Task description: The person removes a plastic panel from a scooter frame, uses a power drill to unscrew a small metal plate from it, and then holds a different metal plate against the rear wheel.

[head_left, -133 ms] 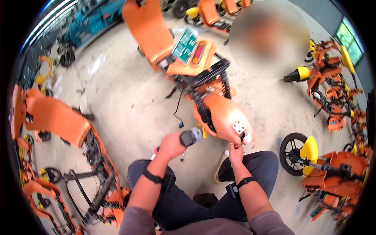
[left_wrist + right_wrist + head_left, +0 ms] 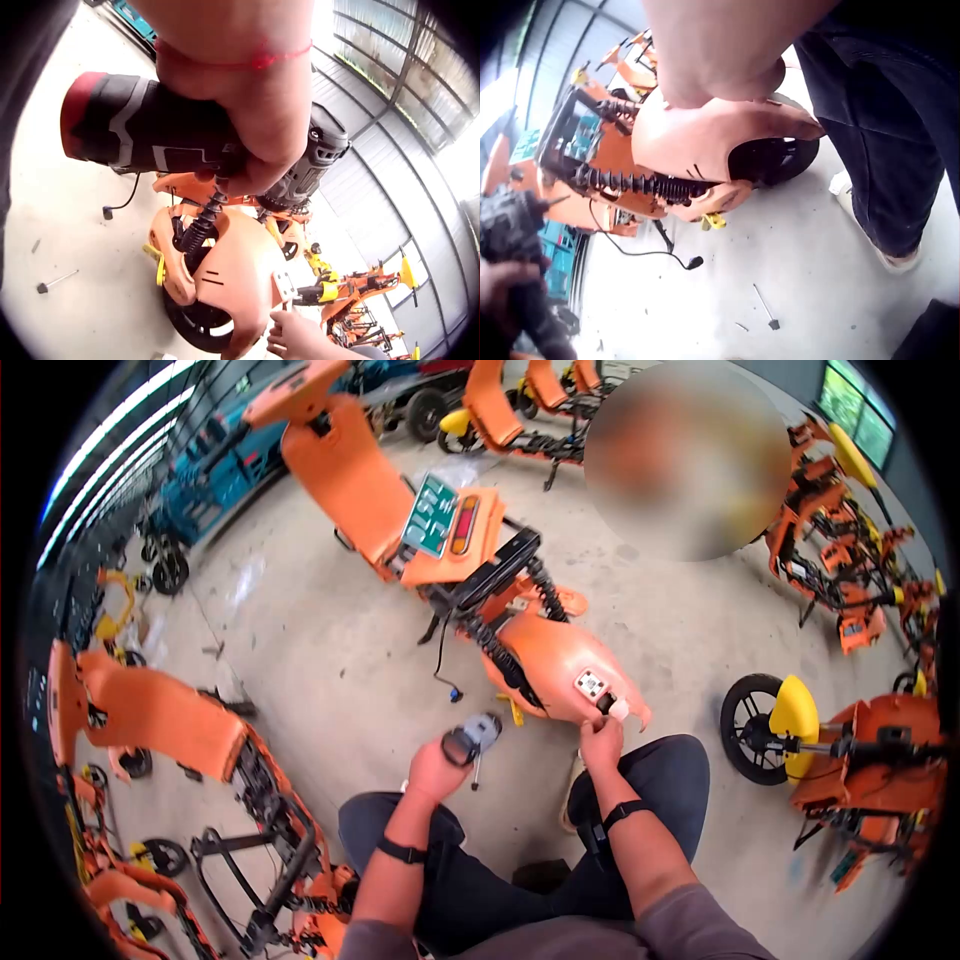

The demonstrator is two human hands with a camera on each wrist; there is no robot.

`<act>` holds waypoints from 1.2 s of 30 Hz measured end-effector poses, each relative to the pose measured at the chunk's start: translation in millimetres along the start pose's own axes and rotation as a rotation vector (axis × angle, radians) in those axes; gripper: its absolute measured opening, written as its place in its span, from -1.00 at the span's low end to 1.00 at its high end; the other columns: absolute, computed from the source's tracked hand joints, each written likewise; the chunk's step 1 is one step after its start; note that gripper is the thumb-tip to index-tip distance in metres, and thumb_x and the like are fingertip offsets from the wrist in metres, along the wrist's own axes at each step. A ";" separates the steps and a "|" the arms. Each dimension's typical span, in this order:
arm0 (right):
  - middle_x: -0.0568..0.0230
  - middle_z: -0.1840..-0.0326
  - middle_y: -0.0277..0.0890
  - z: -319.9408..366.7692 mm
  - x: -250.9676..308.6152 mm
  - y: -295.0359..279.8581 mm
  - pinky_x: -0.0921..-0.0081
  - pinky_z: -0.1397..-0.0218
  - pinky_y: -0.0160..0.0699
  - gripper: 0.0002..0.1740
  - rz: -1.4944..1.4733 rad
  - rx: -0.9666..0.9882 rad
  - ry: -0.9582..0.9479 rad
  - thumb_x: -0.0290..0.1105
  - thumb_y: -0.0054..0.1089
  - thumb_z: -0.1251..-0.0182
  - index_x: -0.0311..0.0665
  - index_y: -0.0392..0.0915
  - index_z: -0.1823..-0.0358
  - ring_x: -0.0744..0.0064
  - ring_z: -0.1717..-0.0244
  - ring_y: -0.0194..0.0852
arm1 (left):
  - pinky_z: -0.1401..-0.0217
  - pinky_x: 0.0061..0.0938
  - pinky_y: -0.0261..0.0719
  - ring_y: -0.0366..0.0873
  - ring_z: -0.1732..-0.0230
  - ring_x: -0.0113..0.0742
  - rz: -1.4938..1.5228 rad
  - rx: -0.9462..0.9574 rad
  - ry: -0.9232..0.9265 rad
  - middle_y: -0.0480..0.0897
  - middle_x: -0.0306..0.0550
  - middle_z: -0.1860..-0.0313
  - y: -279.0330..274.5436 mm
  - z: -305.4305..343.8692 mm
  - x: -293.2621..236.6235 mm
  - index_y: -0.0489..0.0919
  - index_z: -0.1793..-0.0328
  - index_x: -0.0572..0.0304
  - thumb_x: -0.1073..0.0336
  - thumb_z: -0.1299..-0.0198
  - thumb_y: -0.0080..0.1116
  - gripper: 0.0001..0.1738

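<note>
My left hand (image 2: 437, 770) grips a grey and black cordless drill (image 2: 473, 738) by its handle; its battery end shows red in the left wrist view. The drill is to the left of an orange rear fender (image 2: 560, 660) on an upturned-looking orange scooter frame. At the fender's near end, my right hand (image 2: 601, 744) pinches a small part just below a white plate with dark holes (image 2: 591, 684). A white knob-like piece (image 2: 619, 709) sits right by those fingertips. In the right wrist view my right hand (image 2: 720, 75) covers what its fingers hold.
A green number plate (image 2: 432, 515) and a red tail light (image 2: 464, 525) top the scooter's rear. A loose cable (image 2: 440, 665) hangs at its side. A screwdriver-like tool (image 2: 765, 307) lies on the floor. More orange scooters (image 2: 165, 710) stand left and right; a person blurred out is behind.
The head view has tilted upward and shifted. My left hand with the drill has dropped slightly toward my knees relative to the fender. The right hand stays at the fender's end.
</note>
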State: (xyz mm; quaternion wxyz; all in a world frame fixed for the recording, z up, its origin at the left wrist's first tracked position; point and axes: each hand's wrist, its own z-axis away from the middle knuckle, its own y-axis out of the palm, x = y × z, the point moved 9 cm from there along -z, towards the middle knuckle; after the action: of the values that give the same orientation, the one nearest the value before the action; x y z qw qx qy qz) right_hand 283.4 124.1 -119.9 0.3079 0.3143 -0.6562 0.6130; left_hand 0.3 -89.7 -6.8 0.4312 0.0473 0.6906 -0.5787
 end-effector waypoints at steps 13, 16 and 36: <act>0.07 -0.14 0.51 -18.2 17.4 17.2 0.05 -0.14 0.54 -0.68 0.217 0.185 0.060 -0.20 0.25 -0.27 -0.27 0.59 0.07 -0.03 -0.12 0.54 | -0.07 -0.16 0.66 0.67 0.01 0.14 -0.095 0.203 0.052 0.72 0.13 0.05 49.8 64.4 -21.4 0.62 -0.19 0.07 0.15 0.09 0.45 -0.38; 0.05 0.17 0.62 -19.5 68.0 12.2 0.05 0.07 0.60 -0.71 0.133 0.070 -0.297 -0.16 0.20 -0.32 -0.27 0.60 0.24 -0.05 0.09 0.61 | -0.05 -0.15 0.66 0.66 0.02 0.16 -0.084 0.180 0.042 0.72 0.14 0.06 50.1 69.0 -40.8 0.62 -0.18 0.08 0.18 0.08 0.43 -0.39; 0.21 0.50 0.49 -46.9 54.4 -6.3 0.44 0.54 0.60 -0.39 -0.332 0.686 0.396 0.19 0.09 -0.46 -0.35 0.50 0.20 0.38 0.62 0.50 | 0.08 -0.06 0.64 0.67 0.15 0.16 0.064 -0.010 -0.013 0.73 0.05 0.22 47.9 63.9 -53.1 0.67 -0.07 -0.13 0.18 -0.03 0.26 -0.60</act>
State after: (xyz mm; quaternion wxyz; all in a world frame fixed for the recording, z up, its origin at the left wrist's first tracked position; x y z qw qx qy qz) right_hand 255.9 168.7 -70.3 0.4001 0.3762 -0.2830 0.7863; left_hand 95.0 -104.8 -6.0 0.4543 0.0636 0.6889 -0.5613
